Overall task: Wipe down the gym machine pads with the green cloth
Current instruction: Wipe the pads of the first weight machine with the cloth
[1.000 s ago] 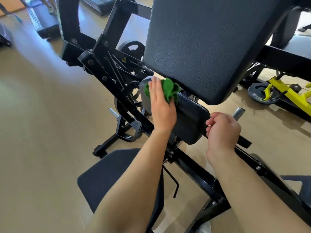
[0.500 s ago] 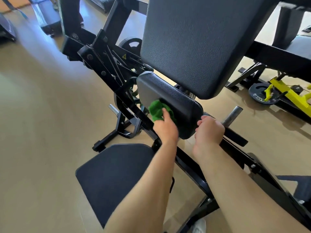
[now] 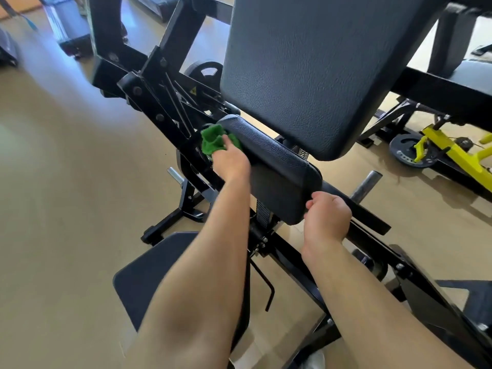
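My left hand (image 3: 231,161) holds the bunched green cloth (image 3: 213,139) and presses it against the left end of the small black pad (image 3: 277,166). My right hand (image 3: 326,215) is curled at the lower right corner of that same pad, its fingers bent against the edge. Whether it actually grips the pad I cannot tell. Above hangs the large black back pad (image 3: 314,65), slanted. A black seat pad (image 3: 149,278) lies low at the left, partly hidden by my left forearm.
The black steel frame (image 3: 159,102) of the machine runs diagonally, with chrome weight pegs (image 3: 364,186) sticking out. A weight plate (image 3: 205,73) sits behind the frame. A yellow machine part (image 3: 458,153) and a floor plate (image 3: 404,151) stand at the right. Beige floor (image 3: 66,195) spreads left.
My left hand has wiped the cloth from the pad's top down to its lower front edge, then left to the pad's left end. My right hand has stayed at the right corner.
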A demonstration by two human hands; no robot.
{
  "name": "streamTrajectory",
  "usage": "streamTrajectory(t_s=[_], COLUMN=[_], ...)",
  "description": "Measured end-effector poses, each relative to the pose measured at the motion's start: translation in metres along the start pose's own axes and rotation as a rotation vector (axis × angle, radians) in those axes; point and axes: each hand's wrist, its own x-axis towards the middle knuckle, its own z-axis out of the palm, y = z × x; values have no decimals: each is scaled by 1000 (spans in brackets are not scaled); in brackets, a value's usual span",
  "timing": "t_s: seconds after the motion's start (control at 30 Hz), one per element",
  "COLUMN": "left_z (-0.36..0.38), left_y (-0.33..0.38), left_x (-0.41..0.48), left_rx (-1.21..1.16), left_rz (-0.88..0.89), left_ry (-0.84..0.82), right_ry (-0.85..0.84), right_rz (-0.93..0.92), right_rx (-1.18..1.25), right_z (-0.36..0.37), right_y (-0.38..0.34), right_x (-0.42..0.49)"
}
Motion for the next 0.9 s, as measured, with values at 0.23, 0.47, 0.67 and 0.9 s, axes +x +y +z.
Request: streamTrajectory(t_s=[0.23,0.47,0.67,0.9], left_z=[-6,-26,-30,-21], left_y=[-45,-115,-102,-39], left_x=[-3,-94,-43,83], left_rx=[128,236,119,65], left_rz=[-130,-194,-190,-105], left_ry=[-105,-410,-352,-92], right_ry=[28,10,-140,-403], right_rz=[104,205,389,401], right_rx=[-66,-87,94,6], right_z=[0,13,37,64], right_y=[20,45,64,76], right_x=[6,-7,-18,-11])
